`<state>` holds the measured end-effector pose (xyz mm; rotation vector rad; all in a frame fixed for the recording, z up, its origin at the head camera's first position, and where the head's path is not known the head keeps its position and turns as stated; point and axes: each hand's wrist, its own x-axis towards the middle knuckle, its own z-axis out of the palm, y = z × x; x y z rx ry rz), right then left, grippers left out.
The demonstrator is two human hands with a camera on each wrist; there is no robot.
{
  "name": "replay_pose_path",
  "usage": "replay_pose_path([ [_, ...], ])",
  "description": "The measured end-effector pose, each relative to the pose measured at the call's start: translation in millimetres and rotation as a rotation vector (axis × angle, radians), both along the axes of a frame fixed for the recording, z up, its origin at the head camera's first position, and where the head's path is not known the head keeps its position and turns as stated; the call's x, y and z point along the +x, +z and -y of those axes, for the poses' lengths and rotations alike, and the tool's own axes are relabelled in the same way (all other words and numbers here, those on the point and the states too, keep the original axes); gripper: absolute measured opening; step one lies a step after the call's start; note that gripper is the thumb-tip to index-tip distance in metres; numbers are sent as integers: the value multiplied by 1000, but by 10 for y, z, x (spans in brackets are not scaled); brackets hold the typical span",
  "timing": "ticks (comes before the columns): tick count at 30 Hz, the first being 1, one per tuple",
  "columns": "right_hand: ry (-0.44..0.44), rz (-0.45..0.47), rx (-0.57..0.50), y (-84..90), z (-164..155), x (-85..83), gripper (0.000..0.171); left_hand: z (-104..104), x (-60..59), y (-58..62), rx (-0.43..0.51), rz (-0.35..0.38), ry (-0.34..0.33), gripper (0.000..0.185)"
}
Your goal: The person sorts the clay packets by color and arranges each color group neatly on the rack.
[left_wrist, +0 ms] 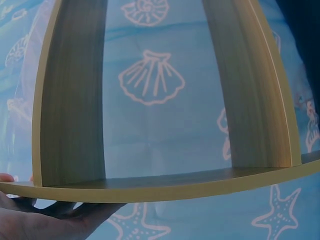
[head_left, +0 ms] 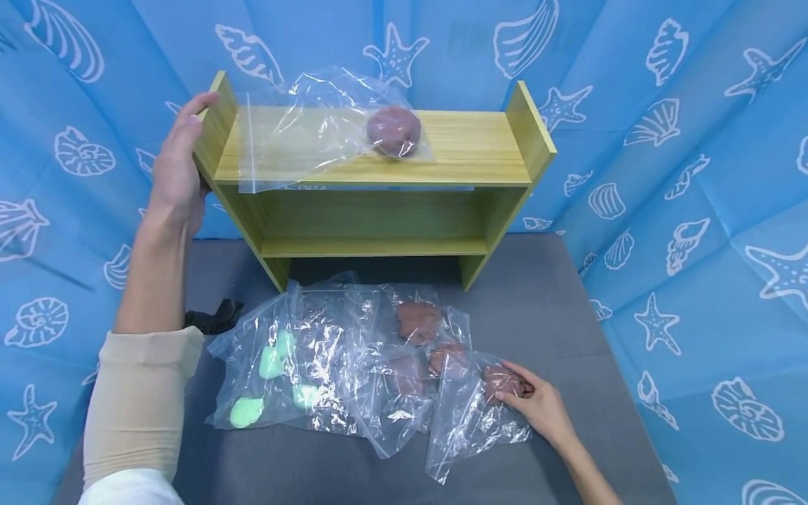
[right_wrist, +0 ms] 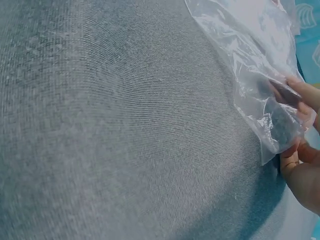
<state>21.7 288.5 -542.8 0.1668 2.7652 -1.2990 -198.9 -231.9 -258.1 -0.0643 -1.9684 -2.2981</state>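
My left hand [head_left: 179, 165] grips the left side panel of a small wooden shelf [head_left: 372, 247] in the head view. In the left wrist view, fingers and thumb [left_wrist: 40, 222] lie on both sides of that panel. On the shelf's upper board rests a clear zip bag [head_left: 303, 133] with a round reddish-brown lump [head_left: 394, 132] inside. At the front right of the table, my right hand [head_left: 544, 410] pinches another reddish-brown lump [head_left: 501, 384] through its clear zip bag [head_left: 470, 421]. What exactly the lumps are, I cannot tell.
Several more clear bags lie overlapping on the grey table [head_left: 568, 308]. Some hold brown lumps [head_left: 418, 321], others pale green pieces [head_left: 247, 412]. A black strap-like thing [head_left: 221, 318] lies behind my left forearm. Blue curtains [head_left: 694, 175] with shell prints surround the table.
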Motion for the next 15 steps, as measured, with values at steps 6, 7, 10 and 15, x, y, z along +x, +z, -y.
replay_pose_path([
  [6,-11,62,-138,41,13,-5,59,-2,-5,-7,0,-5,7,40],
  [7,-10,69,-166,57,16,-13,59,2,-6,-5,5,-6,7,40],
  [10,-3,86,-249,111,12,-32,60,5,-5,0,14,-6,3,40],
  [15,17,46,-312,259,-30,-95,58,-5,-2,0,-1,-5,7,40],
])
